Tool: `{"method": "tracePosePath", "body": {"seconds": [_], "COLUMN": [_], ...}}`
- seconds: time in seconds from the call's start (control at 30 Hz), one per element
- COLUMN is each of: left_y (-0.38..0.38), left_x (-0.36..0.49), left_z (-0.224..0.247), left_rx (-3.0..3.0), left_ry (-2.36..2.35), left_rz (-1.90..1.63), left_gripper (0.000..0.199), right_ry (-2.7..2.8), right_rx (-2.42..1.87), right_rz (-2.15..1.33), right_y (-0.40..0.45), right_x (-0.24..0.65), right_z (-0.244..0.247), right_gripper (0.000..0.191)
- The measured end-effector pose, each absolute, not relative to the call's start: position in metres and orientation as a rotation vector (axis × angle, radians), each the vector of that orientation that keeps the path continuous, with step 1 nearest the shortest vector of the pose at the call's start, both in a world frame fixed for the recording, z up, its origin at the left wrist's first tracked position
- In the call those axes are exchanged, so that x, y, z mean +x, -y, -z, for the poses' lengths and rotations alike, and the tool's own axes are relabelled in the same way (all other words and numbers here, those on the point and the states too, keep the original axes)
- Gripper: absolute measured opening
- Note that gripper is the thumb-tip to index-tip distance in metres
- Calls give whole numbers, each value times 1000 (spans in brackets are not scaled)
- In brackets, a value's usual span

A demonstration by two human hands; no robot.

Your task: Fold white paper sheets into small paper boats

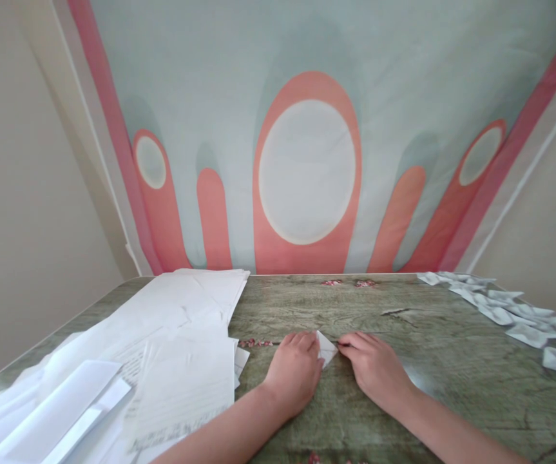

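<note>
A small folded piece of white paper [325, 350] lies on the table in front of me, its pointed end toward the right. My left hand [297, 370] covers its left part, fingers together and curled over it, so that part is hidden. At the paper's right tip, the thumb and fingers of my right hand [377, 365] are pinched together on the corner.
Loose sheets of white paper [188, 299], some with writing, spread over the left side of the wood-patterned table [278, 309]. Several folded paper pieces [531, 335] line the right edge. Behind the table hangs a pale green and coral backdrop [229, 84].
</note>
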State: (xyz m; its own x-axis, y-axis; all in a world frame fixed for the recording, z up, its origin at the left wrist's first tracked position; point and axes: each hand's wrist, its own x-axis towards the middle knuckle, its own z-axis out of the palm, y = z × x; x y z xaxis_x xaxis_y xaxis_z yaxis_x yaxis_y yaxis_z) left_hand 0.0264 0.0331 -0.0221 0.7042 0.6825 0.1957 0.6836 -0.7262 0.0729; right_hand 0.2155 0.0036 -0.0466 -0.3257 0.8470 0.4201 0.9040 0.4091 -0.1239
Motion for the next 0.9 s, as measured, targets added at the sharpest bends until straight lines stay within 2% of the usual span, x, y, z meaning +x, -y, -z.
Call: {"method": "tracePosePath", "body": {"seconds": [0.23, 0.43, 0.9], "left_y": [-44, -50, -54], "left_x": [19, 19, 18], "left_z": [28, 36, 40], "left_rx": [-2996, -3001, -3154], "left_ry": [1269, 1389, 1269], "left_rz": [549, 844, 947], "left_gripper": [24, 56, 56], "right_ry": [2030, 2039, 2018], "right_rx": [-1522, -1518, -1456], "right_rz": [-39, -117, -175], "right_y": [-7, -7, -9], "right_x": [212, 209, 209], "right_z": [52, 54, 57], "right_gripper": [19, 7, 8]}}
